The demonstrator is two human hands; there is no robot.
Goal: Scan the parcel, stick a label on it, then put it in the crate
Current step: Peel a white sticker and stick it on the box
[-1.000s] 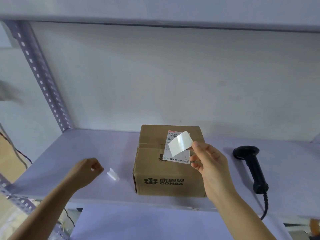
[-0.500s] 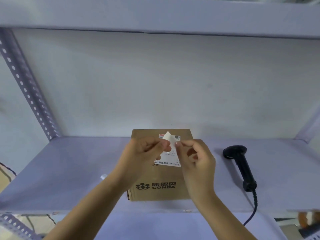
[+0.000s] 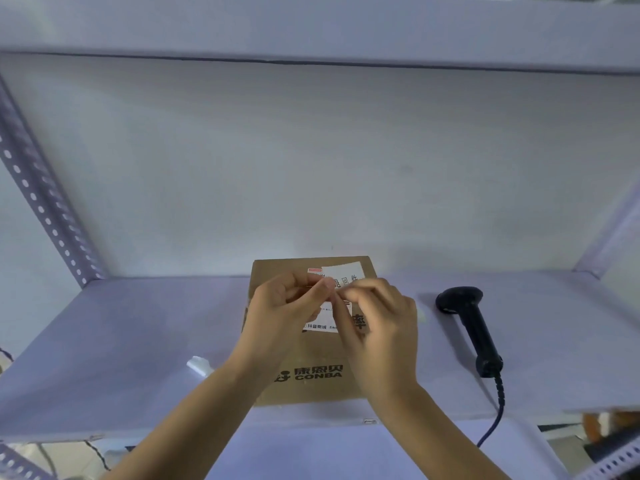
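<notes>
Brown cardboard parcel [image 3: 311, 382] sitting on a pale purple shelf [image 3: 138, 341], roughly centre, front face reading CONBA in black. Both hands up over the top of it, fingertips meeting just above the box's upper edge. Left hand [image 3: 280, 313] curled, thumb and forefinger pinched together on something thin. Right hand [image 3: 381, 327] likewise pinched, fingers narrow, meeting the left at the same spot. Looks like the edge of a white label [image 3: 344, 275] caught between them, though hard to tell exactly which hand has which bit since the fingers overlap. Label showing printed black characters, lying across the top of the parcel toward the back right. Another white printed sticker [image 3: 322, 325] lower down on the box, mostly hidden behind the hands.

Black handheld scanner [image 3: 467, 323] lying on the shelf to the right of the parcel, well apart from it, cable [image 3: 495, 417] trailing off the front edge. Small scrap of white backing paper [image 3: 199, 365] on the shelf just left of the box, beside the left forearm. Perforated metal upright [image 3: 45, 209] at the left, another shelf board [image 3: 311, 26] overhead.
</notes>
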